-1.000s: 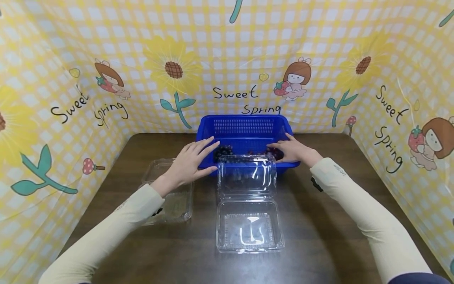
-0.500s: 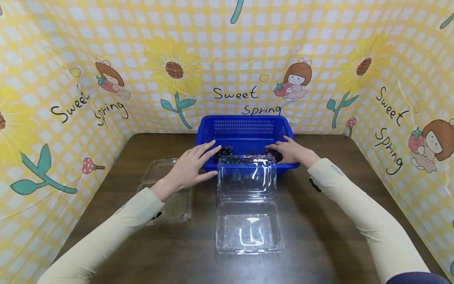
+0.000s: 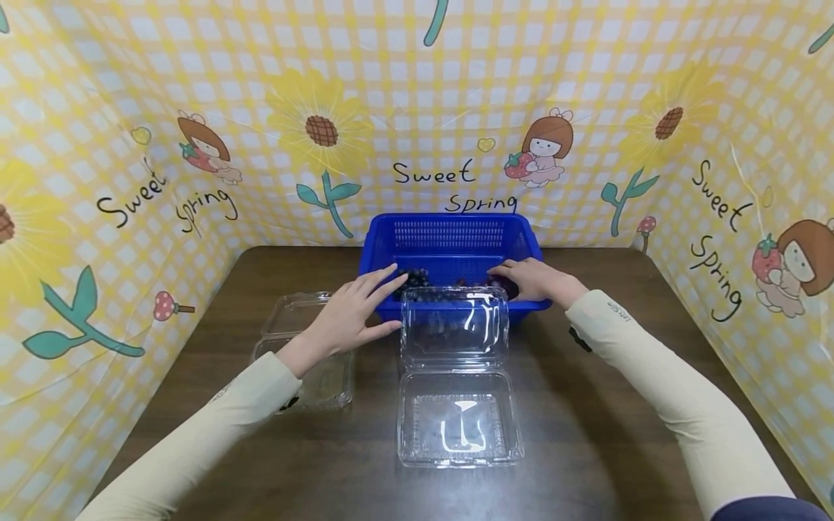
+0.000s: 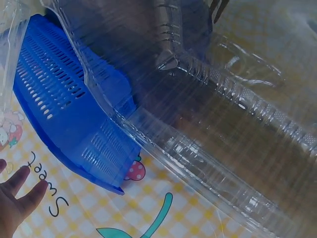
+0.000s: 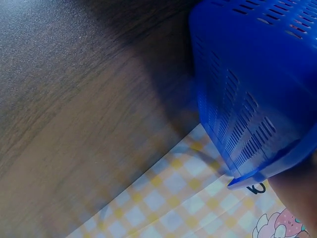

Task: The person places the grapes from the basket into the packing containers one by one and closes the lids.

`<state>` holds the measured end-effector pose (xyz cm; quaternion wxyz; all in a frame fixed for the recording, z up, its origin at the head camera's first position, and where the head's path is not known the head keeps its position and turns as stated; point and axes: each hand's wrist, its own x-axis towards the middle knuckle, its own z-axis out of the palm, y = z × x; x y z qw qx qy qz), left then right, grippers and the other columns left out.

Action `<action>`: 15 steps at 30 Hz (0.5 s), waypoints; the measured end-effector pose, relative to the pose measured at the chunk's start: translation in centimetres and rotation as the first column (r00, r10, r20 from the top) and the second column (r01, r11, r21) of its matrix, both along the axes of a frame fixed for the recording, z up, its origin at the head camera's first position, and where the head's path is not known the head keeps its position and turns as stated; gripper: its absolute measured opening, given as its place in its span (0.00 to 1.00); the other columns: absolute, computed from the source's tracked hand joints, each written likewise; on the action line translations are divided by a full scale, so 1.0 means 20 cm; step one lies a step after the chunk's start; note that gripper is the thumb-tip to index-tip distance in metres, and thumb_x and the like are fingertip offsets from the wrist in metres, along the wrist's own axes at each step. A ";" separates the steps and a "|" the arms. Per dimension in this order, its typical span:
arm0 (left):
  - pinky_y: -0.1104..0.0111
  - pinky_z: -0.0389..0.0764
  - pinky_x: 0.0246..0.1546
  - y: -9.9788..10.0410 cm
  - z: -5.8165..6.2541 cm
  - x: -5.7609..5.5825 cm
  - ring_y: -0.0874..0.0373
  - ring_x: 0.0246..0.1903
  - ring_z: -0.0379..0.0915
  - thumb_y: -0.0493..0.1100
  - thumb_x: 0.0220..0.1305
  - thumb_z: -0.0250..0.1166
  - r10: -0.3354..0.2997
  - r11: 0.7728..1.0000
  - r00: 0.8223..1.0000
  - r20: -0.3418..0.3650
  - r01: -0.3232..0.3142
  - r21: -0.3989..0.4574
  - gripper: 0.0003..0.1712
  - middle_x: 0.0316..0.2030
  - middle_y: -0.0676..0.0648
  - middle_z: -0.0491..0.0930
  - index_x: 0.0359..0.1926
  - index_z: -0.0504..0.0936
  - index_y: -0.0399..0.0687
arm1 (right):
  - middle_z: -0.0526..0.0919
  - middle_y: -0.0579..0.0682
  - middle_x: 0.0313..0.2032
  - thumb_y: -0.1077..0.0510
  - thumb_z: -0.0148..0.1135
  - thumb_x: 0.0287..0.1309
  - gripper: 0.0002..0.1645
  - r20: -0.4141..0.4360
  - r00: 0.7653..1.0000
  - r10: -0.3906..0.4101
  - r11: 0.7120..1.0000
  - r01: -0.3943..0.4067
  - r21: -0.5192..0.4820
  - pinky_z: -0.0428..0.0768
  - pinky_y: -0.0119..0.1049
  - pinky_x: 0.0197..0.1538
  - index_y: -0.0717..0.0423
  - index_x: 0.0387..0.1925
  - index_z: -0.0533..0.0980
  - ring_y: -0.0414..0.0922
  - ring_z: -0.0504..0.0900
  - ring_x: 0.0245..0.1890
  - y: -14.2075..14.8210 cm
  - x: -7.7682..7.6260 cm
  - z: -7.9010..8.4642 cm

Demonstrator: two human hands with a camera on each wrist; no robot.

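At the back of the table stands a blue plastic basket (image 3: 449,235) with slotted walls. Black grapes (image 3: 415,278) lie in its left part and dark red grapes (image 3: 506,287) at its right end. My right hand (image 3: 536,281) reaches over the right rim, fingers bent over the dark red grapes; their tips are partly hidden. Spread and straight, the fingers of my left hand (image 3: 348,312) are at the basket's front left corner, holding nothing. Between my hands an open clear plastic clamshell box (image 3: 459,420) has its lid raised against the basket's front, overlapping the grapes in the head view.
Under my left forearm sits a second clear clamshell box (image 3: 329,380), partly covered by the arm. The brown wooden table (image 3: 586,441) is walled on three sides by a yellow checked cloth (image 3: 423,94).
The raised fingers of my right hand have come down and drawn in over the dark red grapes. My left hand stays almost where it was; the boxes and basket have not moved.
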<state>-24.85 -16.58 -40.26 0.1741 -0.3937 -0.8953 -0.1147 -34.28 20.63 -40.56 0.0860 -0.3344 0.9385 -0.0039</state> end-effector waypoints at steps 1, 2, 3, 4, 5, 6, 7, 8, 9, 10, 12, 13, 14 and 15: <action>0.46 0.65 0.58 0.00 0.00 0.00 0.47 0.66 0.54 0.69 0.61 0.50 0.000 1.000 1.000 -0.002 0.000 -0.001 0.43 0.72 0.48 0.48 0.72 0.48 0.63 | 0.71 0.57 0.59 0.38 0.65 0.49 0.43 -0.002 1.000 0.004 1.000 -0.004 -0.002 0.64 0.54 0.62 0.51 0.64 0.65 0.56 0.70 0.59 0.00 0.00 0.00; 0.46 0.66 0.58 0.00 0.00 0.01 0.48 0.66 0.54 0.69 0.61 0.50 -0.001 1.000 1.000 -0.003 0.001 -0.002 0.43 0.72 0.49 0.48 0.72 0.48 0.63 | 0.72 0.57 0.59 0.39 0.65 0.49 0.43 -0.004 1.000 0.009 1.000 -0.009 -0.004 0.64 0.54 0.62 0.51 0.64 0.65 0.56 0.70 0.59 0.00 0.00 0.00; 0.46 0.66 0.57 0.01 0.00 0.01 0.48 0.66 0.55 0.69 0.61 0.50 -0.002 1.000 1.000 -0.004 0.002 -0.004 0.43 0.72 0.49 0.48 0.72 0.48 0.63 | 0.72 0.57 0.59 0.38 0.64 0.49 0.43 -0.004 1.000 0.010 1.000 -0.010 -0.004 0.64 0.53 0.62 0.51 0.64 0.65 0.55 0.70 0.58 0.00 0.00 0.00; 0.46 0.67 0.57 0.01 0.00 0.02 0.48 0.66 0.55 0.68 0.61 0.51 -0.002 1.000 1.000 -0.003 0.002 -0.006 0.43 0.72 0.49 0.48 0.72 0.48 0.63 | 0.72 0.57 0.58 0.38 0.64 0.49 0.43 -0.007 1.000 0.014 1.000 -0.014 -0.005 0.65 0.53 0.61 0.51 0.64 0.65 0.55 0.71 0.58 0.00 0.00 0.00; 0.46 0.67 0.57 0.01 0.00 0.02 0.47 0.66 0.55 0.68 0.61 0.51 -0.005 1.000 1.000 -0.003 0.005 -0.008 0.43 0.72 0.49 0.48 0.72 0.48 0.63 | 0.72 0.57 0.58 0.38 0.64 0.49 0.43 -0.010 1.000 0.018 1.000 -0.018 -0.004 0.65 0.53 0.61 0.51 0.64 0.65 0.55 0.71 0.57 0.01 0.00 0.00; 0.46 0.67 0.57 0.01 -0.01 0.02 0.47 0.66 0.55 0.68 0.61 0.51 -0.007 1.000 1.000 -0.001 0.007 -0.009 0.43 0.72 0.49 0.48 0.72 0.48 0.63 | 0.72 0.57 0.58 0.38 0.64 0.49 0.43 -0.011 1.000 0.019 1.000 -0.020 -0.002 0.66 0.53 0.60 0.51 0.64 0.65 0.55 0.71 0.57 0.01 0.00 0.00; 0.46 0.66 0.57 0.01 -0.01 0.03 0.47 0.66 0.55 0.68 0.61 0.51 -0.005 1.000 1.000 0.004 0.005 -0.013 0.43 0.72 0.49 0.48 0.72 0.48 0.63 | 0.73 0.58 0.58 0.38 0.64 0.49 0.43 -0.011 1.000 0.022 1.000 -0.022 0.000 0.66 0.53 0.60 0.52 0.64 0.65 0.55 0.71 0.57 0.01 0.00 0.00; 0.47 0.66 0.57 0.01 -0.01 0.04 0.47 0.66 0.55 0.68 0.61 0.51 -0.005 1.000 1.000 0.008 0.006 -0.015 0.43 0.72 0.49 0.48 0.72 0.48 0.63 | 0.73 0.57 0.58 0.38 0.64 0.50 0.43 -0.007 1.000 0.019 1.000 -0.019 0.002 0.66 0.53 0.60 0.51 0.64 0.65 0.55 0.71 0.57 0.00 0.00 0.00; 0.47 0.66 0.58 0.01 -0.02 0.04 0.48 0.66 0.54 0.68 0.61 0.50 -0.005 1.000 1.000 0.012 0.005 -0.018 0.43 0.72 0.49 0.48 0.72 0.47 0.63 | 0.72 0.57 0.58 0.38 0.63 0.50 0.43 -0.002 1.000 0.017 1.000 -0.017 0.002 0.66 0.53 0.60 0.51 0.64 0.65 0.55 0.72 0.57 0.00 0.00 0.01; 0.47 0.66 0.58 0.01 -0.02 0.04 0.48 0.66 0.54 0.69 0.61 0.49 -0.003 1.000 1.000 0.017 0.003 -0.022 0.43 0.72 0.49 0.48 0.72 0.47 0.64 | 0.72 0.57 0.58 0.38 0.63 0.50 0.42 0.002 1.000 0.016 1.000 -0.016 0.002 0.66 0.53 0.60 0.51 0.64 0.65 0.55 0.72 0.56 0.00 0.00 0.01; 0.48 0.65 0.59 0.01 -0.03 0.05 0.49 0.67 0.53 0.69 0.62 0.48 -0.001 1.000 1.000 0.020 0.002 -0.024 0.42 0.71 0.48 0.49 0.72 0.46 0.65 | 0.72 0.57 0.58 0.39 0.63 0.51 0.41 0.008 1.000 0.014 1.000 -0.014 0.004 0.66 0.53 0.60 0.51 0.64 0.65 0.55 0.71 0.57 0.00 0.00 0.01; 0.49 0.65 0.59 0.01 -0.03 0.05 0.49 0.67 0.53 0.70 0.62 0.47 0.000 1.000 1.000 0.021 0.001 -0.026 0.42 0.71 0.48 0.49 0.72 0.46 0.65 | 0.72 0.57 0.58 0.39 0.63 0.51 0.41 0.008 1.000 0.015 1.000 -0.015 0.003 0.66 0.53 0.60 0.51 0.64 0.65 0.55 0.71 0.56 -0.01 0.01 0.01; 0.49 0.65 0.59 0.01 -0.03 0.05 0.49 0.67 0.53 0.70 0.62 0.46 -0.001 1.000 1.000 0.021 0.001 -0.026 0.42 0.71 0.48 0.49 0.72 0.46 0.65 | 0.72 0.57 0.58 0.39 0.62 0.51 0.40 0.010 1.000 0.014 1.000 -0.014 0.003 0.66 0.53 0.59 0.51 0.64 0.65 0.55 0.71 0.56 -0.01 0.00 0.01; 0.49 0.65 0.59 0.01 -0.03 0.05 0.49 0.67 0.53 0.71 0.62 0.46 0.001 1.000 1.000 0.023 0.000 -0.028 0.42 0.72 0.49 0.48 0.72 0.46 0.65 | 0.72 0.57 0.58 0.40 0.62 0.52 0.40 0.008 1.000 0.017 1.000 -0.017 0.002 0.67 0.53 0.59 0.51 0.63 0.65 0.55 0.72 0.56 -0.01 0.00 0.01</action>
